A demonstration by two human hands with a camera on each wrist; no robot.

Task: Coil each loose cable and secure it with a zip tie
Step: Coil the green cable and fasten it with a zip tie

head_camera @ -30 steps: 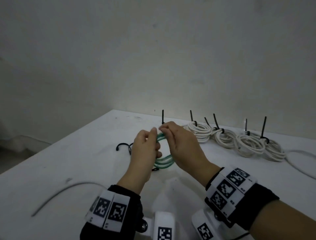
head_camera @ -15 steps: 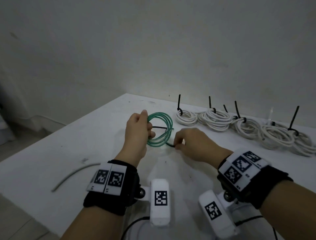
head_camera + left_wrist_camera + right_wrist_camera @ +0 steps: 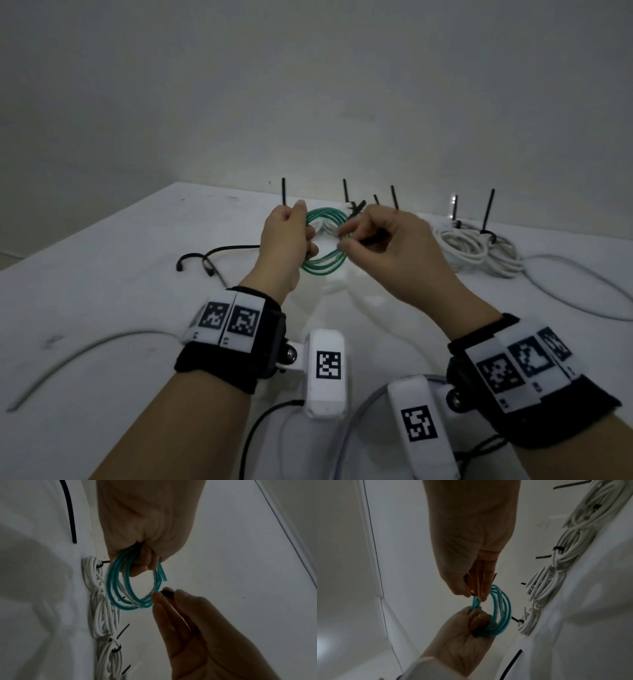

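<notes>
Green cable (image 3: 323, 241) wound into a small coil, held up above the white counter (image 3: 102, 291) between both hands. Left hand (image 3: 286, 240), fingers curled round the coil's left side, gripping the bundled loops; cut ends of the cable sticking out beside the thumb in the left wrist view (image 3: 162, 574). Right hand (image 3: 394, 253), thumb and forefinger pinched at the coil's right edge on a thin black strip, probably a zip tie (image 3: 356, 209), though too dim and blurred to be sure how far round the loops. Other fingers (image 3: 486, 577) of that hand lying loosely alongside. Row of white cable coils (image 3: 476, 246) at the far side of the counter, each cinched with a black tie, tails standing upright (image 3: 488, 212). Loose black cable (image 3: 212, 255) lying curved on the counter left of the hands. Grey cable (image 3: 78, 359) nearer, at the left edge, and a loose white cable (image 3: 582, 284) trailing off to the right. Black wrist bands with printed markers (image 3: 229, 318) on both forearms.
</notes>
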